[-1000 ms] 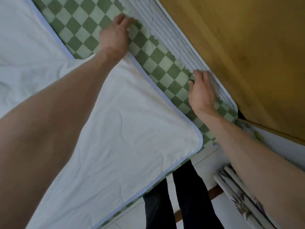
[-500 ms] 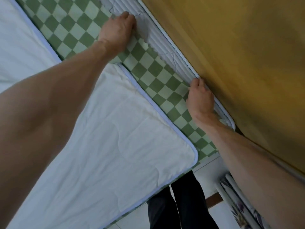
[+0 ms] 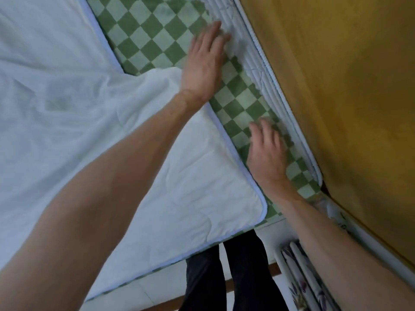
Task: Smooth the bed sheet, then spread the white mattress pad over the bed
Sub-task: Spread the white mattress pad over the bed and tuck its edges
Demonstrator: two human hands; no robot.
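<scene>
Now both hands lying flat, fingers straight, on green checked bed sheet [image 3: 143,34] nr headboard side: left hand [image 3: 205,61] further up, right hand [image 3: 267,153] nearer. White mattress pad [image 3: 170,176] lying rumpled beside them, its piped edge touching both wrists.

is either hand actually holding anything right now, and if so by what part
Nothing is held. The left hand and the right hand both lie flat, fingers straight, on the green checkered sheet beside the white mattress pad; neither grips an edge.
</scene>
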